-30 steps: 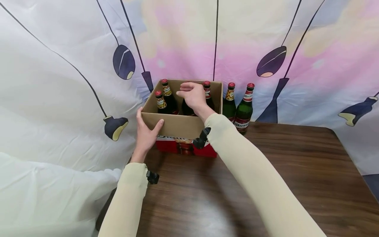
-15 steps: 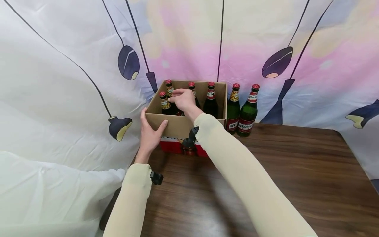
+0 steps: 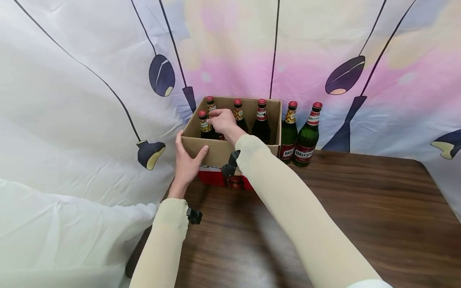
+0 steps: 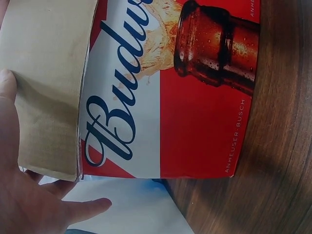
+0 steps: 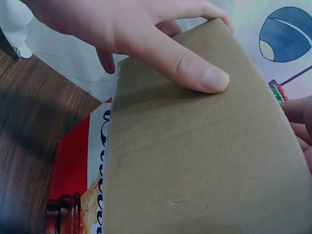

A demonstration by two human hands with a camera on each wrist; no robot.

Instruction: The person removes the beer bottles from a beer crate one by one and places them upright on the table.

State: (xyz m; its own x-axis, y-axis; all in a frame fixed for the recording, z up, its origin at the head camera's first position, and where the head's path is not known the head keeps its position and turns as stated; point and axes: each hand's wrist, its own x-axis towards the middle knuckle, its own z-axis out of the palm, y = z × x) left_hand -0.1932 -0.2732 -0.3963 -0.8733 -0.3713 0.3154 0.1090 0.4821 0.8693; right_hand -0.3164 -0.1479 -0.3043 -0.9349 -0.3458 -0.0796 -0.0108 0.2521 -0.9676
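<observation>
A cardboard beer box (image 3: 212, 152), red and white below its bare brown flap, holds several capped beer bottles. My left hand (image 3: 185, 164) grips its near left corner, thumb on the flap (image 4: 46, 87) and fingers round the side. My right hand (image 3: 224, 121) reaches over the near flap into the box. Its curled fingertips are right at the necks of the front-left bottle (image 3: 206, 126) and back-left bottle (image 3: 211, 105); I cannot tell whether they pinch one. In the right wrist view, right fingers (image 5: 298, 114) show at the edge, close to a red bottle cap (image 5: 278, 91).
Two green beer bottles stand just right of the box, the nearer one (image 3: 305, 140) beside the other (image 3: 288, 136). All rest on a dark wooden table (image 3: 374, 208). A printed cloth (image 3: 245, 48) hangs behind, and white fabric (image 3: 72, 236) lies along the left side.
My right hand has moved left and slightly down, from over the middle bottle to the left bottles. The left hand keeps its hold on the box. The head view has shifted slightly left.
</observation>
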